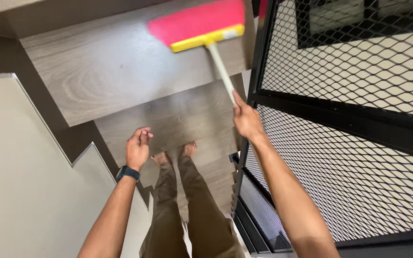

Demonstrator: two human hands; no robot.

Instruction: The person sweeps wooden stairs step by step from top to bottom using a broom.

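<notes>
The right hand (pixel 247 119) is gripping the broom (pixel 201 26) by its thin, light, stiff pole with closed fingers, its soft bristles sweeping the step (pixel 111 71), while the left hand (pixel 137 145) is hanging empty, fingers loosely curled.

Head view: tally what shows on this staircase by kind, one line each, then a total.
Brooms: 1, red bristles with a yellow head, its pale handle held in the right hand
Wooden stair treads: 2, upper tread, lower tread
Black mesh railing panels: 2, upper panel, lower panel
Wristwatches: 1, dark, on the wrist of the empty left hand
Total: 6
</notes>
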